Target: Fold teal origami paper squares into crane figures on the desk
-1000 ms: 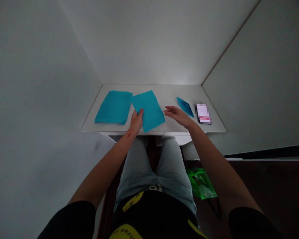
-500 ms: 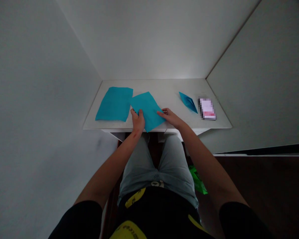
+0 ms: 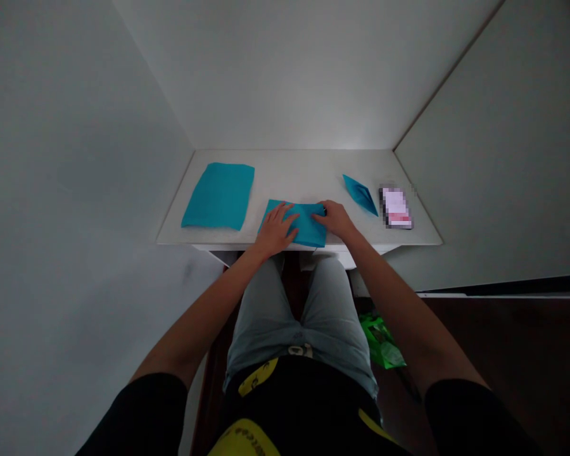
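Observation:
A blue sheet of paper (image 3: 308, 227) lies near the front edge of the white table, its long side roughly along that edge. My left hand (image 3: 276, 232) rests on its left part with fingers spread. At the paper's right end, my right hand (image 3: 333, 218) pinches the edge between thumb and curled fingers. Further left lies another blue paper (image 3: 220, 196), flat and apart from my hands. A folded blue paper shape (image 3: 360, 195), pointed at both ends, sits to the right beyond my right hand.
A phone with a blurred screen (image 3: 396, 207) lies at the right of the white table (image 3: 297, 171). Walls close in the table at the back and both sides. A green plastic bag (image 3: 381, 342) is on the dark floor, right of my legs.
The paper between my hands has turned from a tilted position to lying square with the table edge. My left hand has gone from gripping its edge to lying spread on top.

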`<state>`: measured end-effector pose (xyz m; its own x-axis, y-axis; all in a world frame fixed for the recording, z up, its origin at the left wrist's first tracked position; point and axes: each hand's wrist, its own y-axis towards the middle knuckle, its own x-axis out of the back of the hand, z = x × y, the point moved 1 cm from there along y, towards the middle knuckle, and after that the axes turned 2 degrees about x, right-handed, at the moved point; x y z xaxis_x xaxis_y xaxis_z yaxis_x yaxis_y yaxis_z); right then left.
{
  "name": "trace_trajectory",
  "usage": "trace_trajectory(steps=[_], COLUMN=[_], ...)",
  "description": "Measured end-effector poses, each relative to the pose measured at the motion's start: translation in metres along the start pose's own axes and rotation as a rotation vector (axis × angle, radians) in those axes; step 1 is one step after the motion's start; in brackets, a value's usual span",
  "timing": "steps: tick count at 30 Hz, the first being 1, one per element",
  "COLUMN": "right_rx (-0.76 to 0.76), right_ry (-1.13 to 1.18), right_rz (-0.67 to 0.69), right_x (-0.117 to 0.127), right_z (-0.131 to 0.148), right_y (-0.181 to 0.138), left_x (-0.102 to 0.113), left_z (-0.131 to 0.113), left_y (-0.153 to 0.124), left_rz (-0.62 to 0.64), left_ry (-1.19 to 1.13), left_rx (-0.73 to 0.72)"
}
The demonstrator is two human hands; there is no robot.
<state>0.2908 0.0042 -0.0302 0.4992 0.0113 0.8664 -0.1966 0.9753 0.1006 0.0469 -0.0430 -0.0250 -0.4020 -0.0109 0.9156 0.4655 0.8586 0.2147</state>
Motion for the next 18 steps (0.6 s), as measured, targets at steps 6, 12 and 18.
trace_trajectory(steps=[6, 12, 18], right_rx=[0.294, 0.350, 0.303], right_ry=[-0.108, -0.148, -0.156], right_rz=[0.003, 0.056, 0.018], right_x=[-0.014, -0.036, -0.039], right_z=[0.023, 0.026, 0.028], right_y=[-0.032, -0.085, -0.080], left_x=[-0.021, -0.022, -0.023], left_z=[-0.007, -0.010, -0.009], left_y=[0.003, -0.002, -0.003], left_rz=[0.095, 0.083, 0.095], left_ry=[0.129, 0.174, 0.168], left_rx=[0.129, 0.052, 0.045])
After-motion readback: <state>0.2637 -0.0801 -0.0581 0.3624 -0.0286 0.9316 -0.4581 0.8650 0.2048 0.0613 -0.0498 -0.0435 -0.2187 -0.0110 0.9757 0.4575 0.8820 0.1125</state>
